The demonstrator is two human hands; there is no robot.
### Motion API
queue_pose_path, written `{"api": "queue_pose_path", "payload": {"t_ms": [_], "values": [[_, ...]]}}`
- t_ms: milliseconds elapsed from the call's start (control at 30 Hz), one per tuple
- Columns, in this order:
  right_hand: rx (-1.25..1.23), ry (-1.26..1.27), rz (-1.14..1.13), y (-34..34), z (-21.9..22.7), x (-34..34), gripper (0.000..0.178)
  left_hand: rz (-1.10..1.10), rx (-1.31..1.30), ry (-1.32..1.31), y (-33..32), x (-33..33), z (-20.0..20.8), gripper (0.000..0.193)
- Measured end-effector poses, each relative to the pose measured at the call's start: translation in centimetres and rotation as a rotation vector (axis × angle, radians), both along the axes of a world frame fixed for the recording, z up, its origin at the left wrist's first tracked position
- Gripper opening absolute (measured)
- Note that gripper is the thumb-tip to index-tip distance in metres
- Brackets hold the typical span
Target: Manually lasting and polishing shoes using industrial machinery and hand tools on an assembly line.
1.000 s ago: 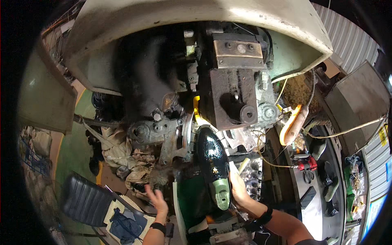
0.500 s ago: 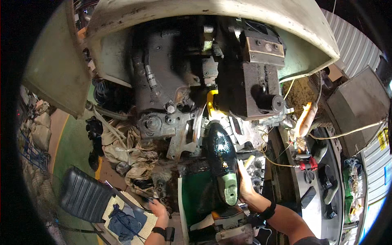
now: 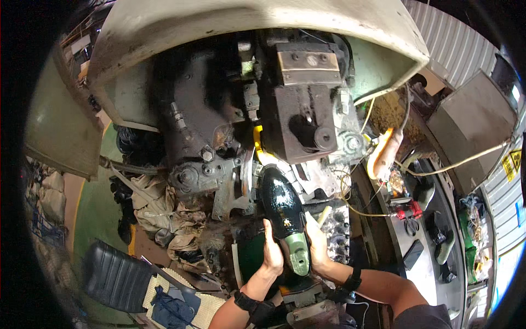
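Observation:
A glossy black shoe upper (image 3: 281, 200) sits stretched over a pale green shoe last (image 3: 298, 255), its toe pointing away from me toward the machine's metal jaws. My left hand (image 3: 272, 253) presses along the left side near the heel end, thumb side up, and closes on the shoe with the other hand. On the opposite side, my right hand (image 3: 318, 244) lies along the upper and last, with its lower fingers hidden beneath. The dark, greasy machine (image 3: 304, 118) stands just beyond the toe, a yellow part (image 3: 258, 140) showing in its middle.
A pale curved hood (image 3: 263, 16) arches over the machine. To the right, a bench (image 3: 424, 279) carries a phone-like black object (image 3: 413, 254), several dark shoe parts and a red tool (image 3: 408, 209). A lit lamp (image 3: 382, 156) hangs near it. At left are a black chair (image 3: 118, 277) and crumpled cloth (image 3: 164, 214).
My left hand has come up from the lower left beside the chair and now grips the shoe's left side. The right hand stays on its right side. The whole view has shifted somewhat.

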State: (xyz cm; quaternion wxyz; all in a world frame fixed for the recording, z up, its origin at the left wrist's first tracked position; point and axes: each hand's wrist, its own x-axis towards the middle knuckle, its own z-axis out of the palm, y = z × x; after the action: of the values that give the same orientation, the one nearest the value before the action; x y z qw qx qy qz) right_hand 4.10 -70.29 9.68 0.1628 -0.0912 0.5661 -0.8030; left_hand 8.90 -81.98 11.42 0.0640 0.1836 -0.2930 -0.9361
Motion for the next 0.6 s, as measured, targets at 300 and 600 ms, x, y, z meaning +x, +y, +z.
{"api": "queue_pose_path", "payload": {"t_ms": [300, 600], "values": [[-0.039, 0.003, 0.014, -0.4, 0.3, 0.1, 0.048, -0.042, -0.066, 0.06, -0.4, -0.2, 0.2, 0.077], [0.041, 0.041, 0.062, 1.3, -2.6, -0.9, 0.05, -0.216, 0.061, 0.186, -1.9, 0.5, -2.8, 0.075]]}}
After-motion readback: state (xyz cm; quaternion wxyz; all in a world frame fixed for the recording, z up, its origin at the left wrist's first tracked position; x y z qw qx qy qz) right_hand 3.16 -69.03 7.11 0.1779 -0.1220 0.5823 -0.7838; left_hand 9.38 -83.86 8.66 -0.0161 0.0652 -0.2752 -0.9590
